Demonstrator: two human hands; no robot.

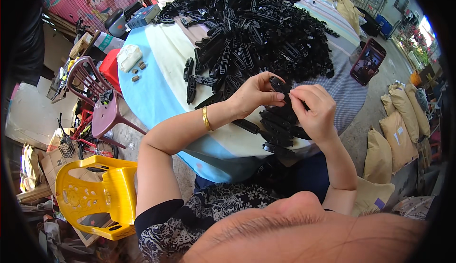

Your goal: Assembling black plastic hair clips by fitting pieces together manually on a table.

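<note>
Your left hand and right hand both pinch one black plastic part, held just above the desk at its near edge. Big pile of parts behind it, a short row of parts under your right hand, phone to the right, yellow chair lower left

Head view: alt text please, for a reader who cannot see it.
Both hands, left hand and right hand, pinch one small black plastic part over a round table heaped with a pile of black plastic parts. A phone lies at the table's right edge; a yellow plastic chair stands lower left.
</note>
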